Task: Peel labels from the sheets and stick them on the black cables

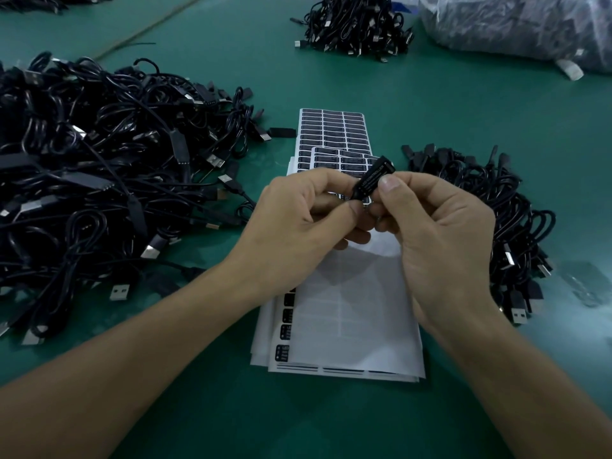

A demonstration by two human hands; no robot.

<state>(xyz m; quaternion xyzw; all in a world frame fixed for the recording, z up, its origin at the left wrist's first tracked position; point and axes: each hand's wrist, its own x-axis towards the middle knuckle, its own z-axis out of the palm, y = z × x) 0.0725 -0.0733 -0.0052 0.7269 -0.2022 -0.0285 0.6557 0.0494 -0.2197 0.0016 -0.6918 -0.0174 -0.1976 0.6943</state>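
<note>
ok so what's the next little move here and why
Probably rub the label down flat with the right thumb. The left hand and right hand both pinch the cable's black block, the white-printed label already lies on it, and the thumb sits beside it.

The bare left hand (298, 220) and bare right hand (437, 226) continue into bare forearms (149, 342); the right thumb's nail (387, 184) is short and evenly trimmed.

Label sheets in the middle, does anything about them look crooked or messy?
Yes. The top sheet, mostly peeled, lies slightly tilted over the full sheet beyond it, and the stack beneath it is fanned out along its left edge. No tears or spills show.
</note>
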